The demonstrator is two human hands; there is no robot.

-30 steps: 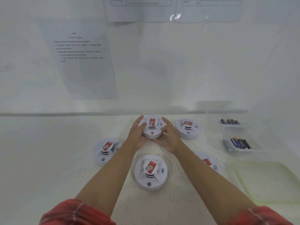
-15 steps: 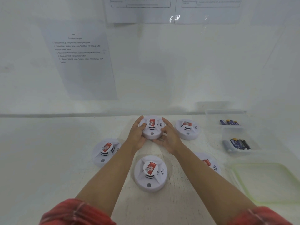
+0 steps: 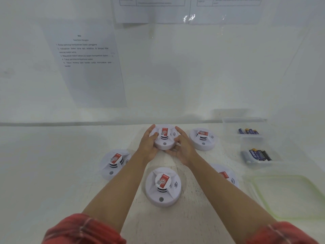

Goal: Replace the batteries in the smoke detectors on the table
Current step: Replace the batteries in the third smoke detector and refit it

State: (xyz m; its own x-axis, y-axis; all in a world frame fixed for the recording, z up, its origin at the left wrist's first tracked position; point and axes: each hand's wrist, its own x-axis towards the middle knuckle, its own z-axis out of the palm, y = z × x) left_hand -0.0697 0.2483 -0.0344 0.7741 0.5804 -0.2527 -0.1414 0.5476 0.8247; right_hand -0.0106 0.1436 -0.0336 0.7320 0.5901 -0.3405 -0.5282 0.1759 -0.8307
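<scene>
5 smoke detectors sit on the table; the held detector is near the middle of the back edge. The left hand curls its fingers round the left rim, thumb on top. The right hand cups the right rim, fingers tucked under the near side. Likely trouble: a twist on smooth plastic could slip and knock the neighbouring detector just beside it, toward the back right corner. By the right edge, batteries lie in 2 clear tubs; old and new could get mixed. Against 1 s ago, almost nothing differs: same grip, same spot.
</scene>
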